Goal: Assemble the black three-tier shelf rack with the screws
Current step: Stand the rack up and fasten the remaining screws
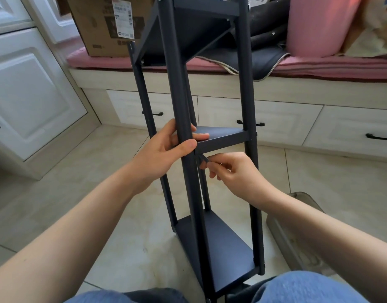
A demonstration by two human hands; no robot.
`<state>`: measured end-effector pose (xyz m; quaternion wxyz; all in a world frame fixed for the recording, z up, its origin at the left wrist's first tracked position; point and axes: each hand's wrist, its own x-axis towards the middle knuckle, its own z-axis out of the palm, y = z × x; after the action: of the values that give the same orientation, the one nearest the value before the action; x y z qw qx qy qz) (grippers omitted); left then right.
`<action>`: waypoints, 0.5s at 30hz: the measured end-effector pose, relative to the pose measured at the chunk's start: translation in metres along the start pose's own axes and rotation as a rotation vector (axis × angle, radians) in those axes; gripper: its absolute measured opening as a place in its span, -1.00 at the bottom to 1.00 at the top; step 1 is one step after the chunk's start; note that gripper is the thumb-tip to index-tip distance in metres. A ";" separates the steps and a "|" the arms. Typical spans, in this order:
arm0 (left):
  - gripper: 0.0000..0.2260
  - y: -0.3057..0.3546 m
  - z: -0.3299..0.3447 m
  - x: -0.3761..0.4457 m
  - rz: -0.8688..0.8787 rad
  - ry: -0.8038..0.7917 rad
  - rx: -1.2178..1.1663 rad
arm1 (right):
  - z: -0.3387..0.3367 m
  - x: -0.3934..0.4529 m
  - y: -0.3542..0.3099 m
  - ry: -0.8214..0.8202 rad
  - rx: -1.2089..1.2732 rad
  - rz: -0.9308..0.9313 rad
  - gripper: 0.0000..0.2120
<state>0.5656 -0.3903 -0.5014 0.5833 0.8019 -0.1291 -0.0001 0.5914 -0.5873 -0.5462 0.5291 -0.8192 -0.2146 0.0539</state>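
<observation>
The black shelf rack (pixel 247 84) stands tilted in front of me, its four posts holding three shelf panels. My left hand (pixel 166 149) grips the near post at the height of the middle shelf (pixel 223 135), thumb across the front and fingertips resting on the shelf. Just under that shelf's near corner, my right hand (pixel 229 171) pinches a small dark tool (pixel 203 159), possibly a hex key, pointed at the joint. The screw itself is hidden. The bottom shelf (pixel 223 243) lies close to my knees.
A cushioned bench (pixel 319 66) with drawers runs across the back, carrying a cardboard box (pixel 107 25), dark fabric (pixel 264 57) and a pink roll (pixel 314 25). White cabinet doors (pixel 24 90) stand at left. A grey flat object (pixel 297 237) lies on the tiled floor at right.
</observation>
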 end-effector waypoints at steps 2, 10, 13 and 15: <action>-0.79 0.000 0.000 0.001 -0.008 -0.006 0.011 | -0.003 0.000 0.001 -0.009 -0.020 -0.008 -0.81; -0.85 0.003 0.006 0.002 -0.018 -0.034 0.011 | -0.017 0.002 0.003 -0.053 -0.065 -0.044 -0.82; -0.77 0.006 0.008 0.003 -0.022 -0.029 0.009 | -0.010 0.001 0.008 -0.040 -0.014 -0.012 -0.83; -0.73 0.006 0.010 0.004 -0.019 -0.032 0.012 | -0.003 0.000 0.012 -0.024 0.034 0.000 -0.85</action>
<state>0.5665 -0.4018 -0.4978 0.5763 0.8065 -0.1311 -0.0177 0.5959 -0.5941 -0.5553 0.5404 -0.8094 -0.2199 0.0672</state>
